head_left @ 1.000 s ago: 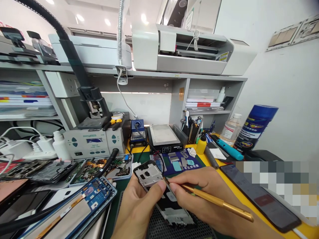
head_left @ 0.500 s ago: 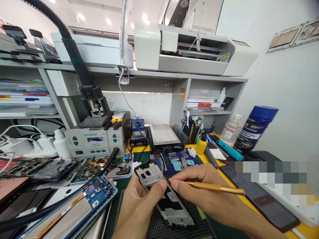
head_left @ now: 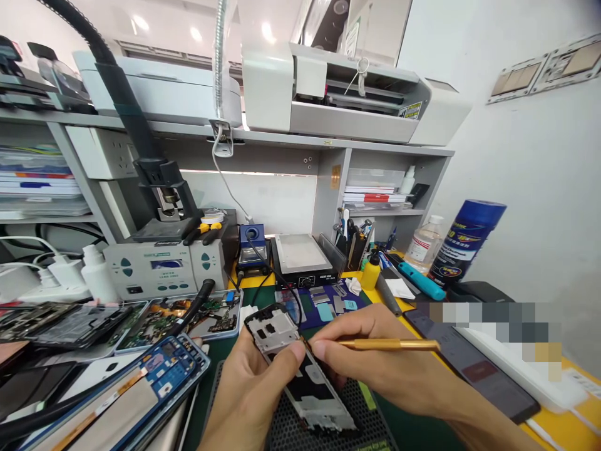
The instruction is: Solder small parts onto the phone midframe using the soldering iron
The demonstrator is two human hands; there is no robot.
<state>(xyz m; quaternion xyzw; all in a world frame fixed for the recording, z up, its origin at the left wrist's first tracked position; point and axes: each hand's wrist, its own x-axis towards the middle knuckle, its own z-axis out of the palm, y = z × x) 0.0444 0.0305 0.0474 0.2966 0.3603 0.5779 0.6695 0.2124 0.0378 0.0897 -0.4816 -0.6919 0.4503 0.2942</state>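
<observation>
My left hand [head_left: 248,394] grips a bare phone frame [head_left: 295,369], thumb pressed on its upper part, and holds it tilted above a black mesh mat [head_left: 300,432]. My right hand [head_left: 375,363] pinches a gold-coloured tool [head_left: 389,344] like a pen. The tool lies almost level, and its tip touches the frame's right edge beside my left thumb.
An opened blue phone [head_left: 126,394] and trays of phone parts [head_left: 188,316] lie at the left. A rework station [head_left: 159,266], a heating plate [head_left: 303,257], a yellow bottle [head_left: 370,270] and a blue spray can [head_left: 464,241] stand behind. A dark phone [head_left: 469,369] lies at the right.
The tool's back end has swung up from slanting down to nearly level. Both hands keep their hold on the frame and tool; my view has shifted slightly.
</observation>
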